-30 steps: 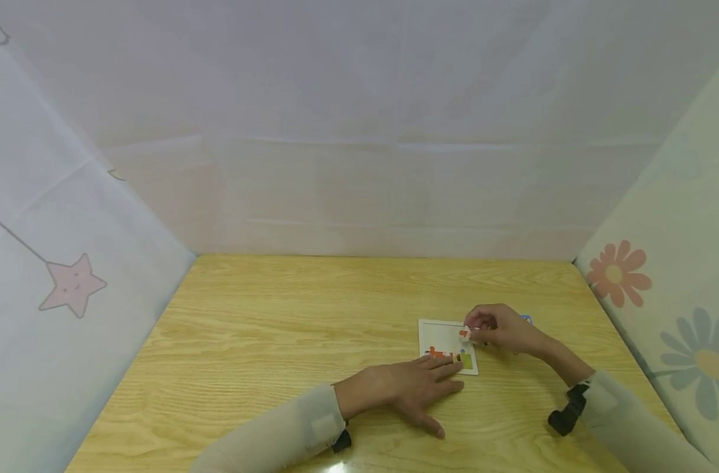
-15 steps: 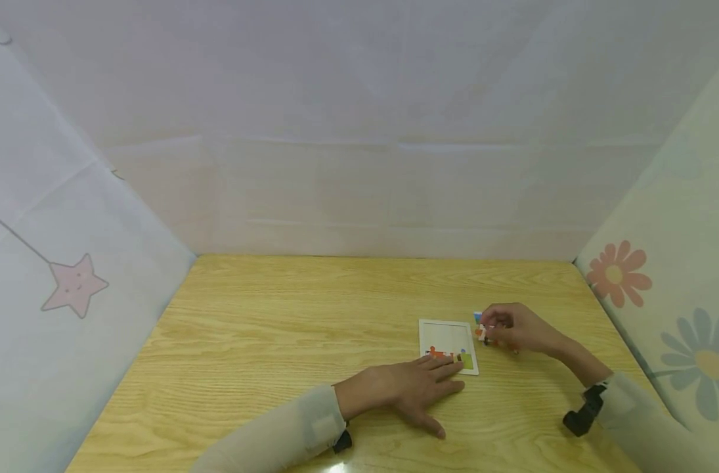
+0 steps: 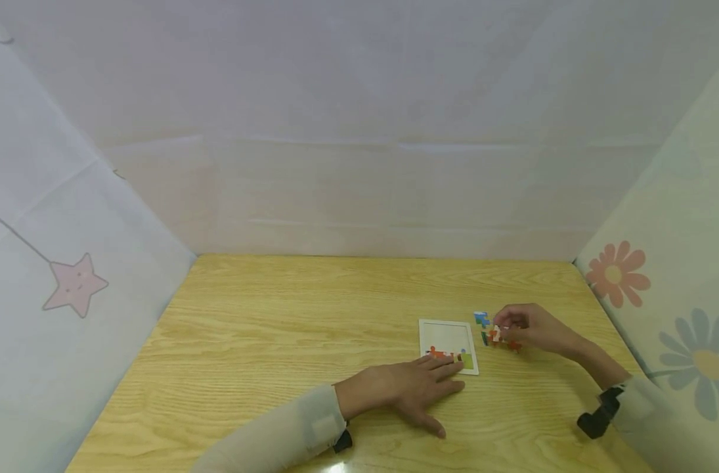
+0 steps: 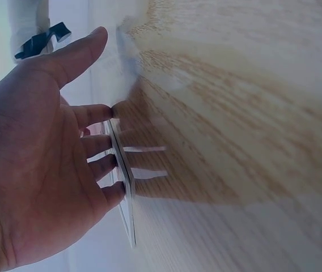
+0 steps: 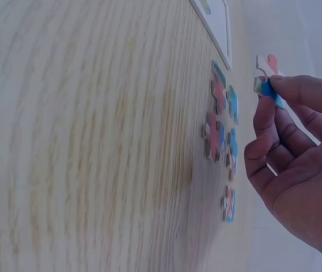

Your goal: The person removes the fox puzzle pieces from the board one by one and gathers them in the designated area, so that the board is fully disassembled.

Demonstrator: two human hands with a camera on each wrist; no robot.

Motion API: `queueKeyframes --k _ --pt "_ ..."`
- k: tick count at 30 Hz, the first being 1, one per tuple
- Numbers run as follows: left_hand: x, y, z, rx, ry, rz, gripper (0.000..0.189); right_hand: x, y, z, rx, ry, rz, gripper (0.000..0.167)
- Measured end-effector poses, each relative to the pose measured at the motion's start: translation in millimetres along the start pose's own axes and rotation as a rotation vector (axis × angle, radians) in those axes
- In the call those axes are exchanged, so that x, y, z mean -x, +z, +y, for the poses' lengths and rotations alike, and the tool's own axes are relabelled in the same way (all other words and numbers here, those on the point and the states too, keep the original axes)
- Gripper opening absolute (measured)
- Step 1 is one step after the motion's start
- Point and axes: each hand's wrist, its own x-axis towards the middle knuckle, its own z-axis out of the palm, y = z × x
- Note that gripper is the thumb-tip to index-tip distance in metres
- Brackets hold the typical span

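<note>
Spread flat, my left hand rests its fingertips on the near edge of a white puzzle tray. Joined red and green puzzle pieces lie along the tray's near side, partly covered by those fingers. In the left wrist view the fingertips touch the tray's rim. To the right of the tray, my right hand pinches a puzzle piece of white, red and blue between thumb and fingers. It hovers above several loose puzzle pieces on the table.
The wooden table is bounded by pale cloth walls at the back and sides. A blue loose piece lies just off the tray's right edge. In the right wrist view, one loose piece sits apart from the others.
The right hand has moved right, from over the tray's right edge to above the loose pieces, with the puzzle piece in its fingers. The left hand has stayed in place.
</note>
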Motion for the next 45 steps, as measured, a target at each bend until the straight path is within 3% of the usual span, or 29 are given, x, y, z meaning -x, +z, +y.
queueKeyframes --k 8,19,39,45 --pt "-0.3 0.9 -1.4 0.01 0.005 0.001 0.089 7.5 -10.7 8.9 0.002 -0.019 -0.018 0.015" --pt "0.3 -0.5 -1.7 0.007 -0.002 -0.007 0.087 18.6 -22.6 16.5 0.007 0.026 -0.016 0.015" --pt "-2.2 3.1 -2.1 -0.012 -0.009 -0.001 0.088 38.2 -40.3 39.8 0.015 -0.018 -0.01 0.013" --pt "-3.1 4.2 -2.4 -0.008 -0.01 -0.003 0.088 40.8 -42.4 42.7 0.031 0.01 -0.015 0.014"
